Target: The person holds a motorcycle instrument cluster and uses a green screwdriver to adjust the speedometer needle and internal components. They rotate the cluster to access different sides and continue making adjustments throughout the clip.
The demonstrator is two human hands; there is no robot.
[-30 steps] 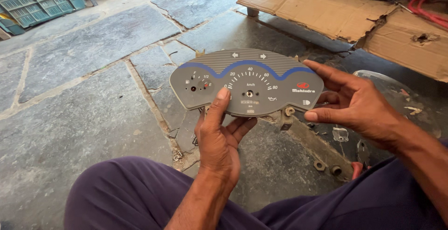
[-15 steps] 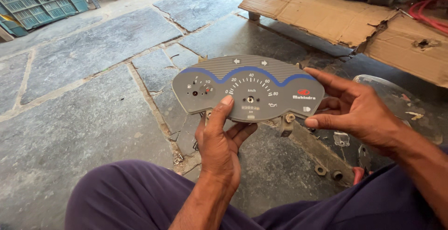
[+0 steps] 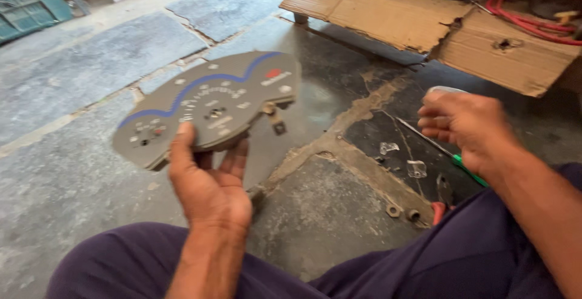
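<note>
Grey stone slabs with cracked joints make up the floor, and at one o'clock a sheet of torn brown cardboard lies spread over a low ledge, with red cable coiled on it. At eleven o'clock a green metal grille lies on the ground.

Held up at about ten o'clock from the centre is the grey, flat, wave-topped plastic instrument dial face with a blue curved stripe and white markings, tilted so its right end rises. The left hand grips it from below: the thumb presses on its front near the lower edge, the fingers curl behind it.

The right hand sits well apart from the dial face, at three o'clock, loosely curled with the fingers bent inward and holding nothing that shows. Just below that hand a thin screwdriver with a green handle lies on the dark slab, near clear plastic shards, a metal nut and red-handled pliers. Dark purple trouser legs fill the bottom of the view.
</note>
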